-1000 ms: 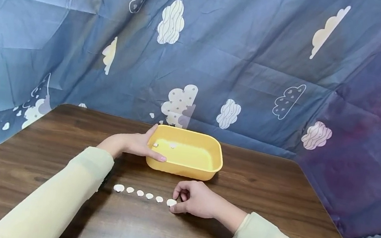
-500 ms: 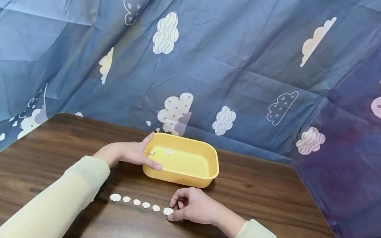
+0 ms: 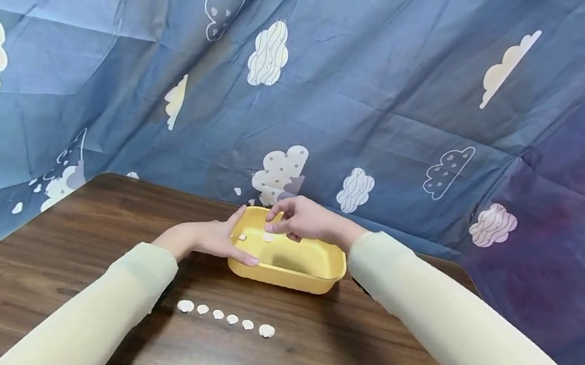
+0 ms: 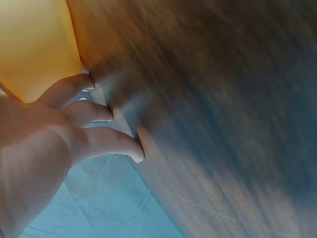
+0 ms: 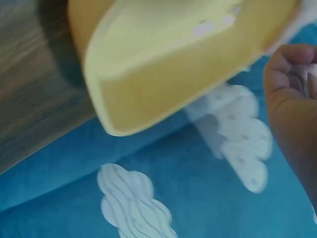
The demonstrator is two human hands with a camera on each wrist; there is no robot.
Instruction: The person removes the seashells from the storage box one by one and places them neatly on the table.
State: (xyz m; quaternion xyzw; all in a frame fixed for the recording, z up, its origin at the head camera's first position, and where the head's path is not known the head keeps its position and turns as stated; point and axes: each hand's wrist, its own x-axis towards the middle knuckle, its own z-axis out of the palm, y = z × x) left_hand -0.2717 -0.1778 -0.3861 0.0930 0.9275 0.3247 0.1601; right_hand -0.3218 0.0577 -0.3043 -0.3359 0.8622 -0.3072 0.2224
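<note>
Brown table (image 3: 205, 357), left hand (image 3: 213, 238) on yellow tub (image 3: 286, 278), right hand (image 3: 305, 219) above

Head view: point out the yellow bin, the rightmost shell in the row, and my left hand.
Yellow bin (image 3: 286, 279): head view, near outer wall.
Rightmost shell (image 3: 266, 331): head view, middle of its upward face.
Left hand (image 3: 216, 240): head view, back of the hand.

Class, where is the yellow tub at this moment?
In the head view, the yellow tub stands on the table, beyond the row of shells; the left hand grips its left end.
</note>
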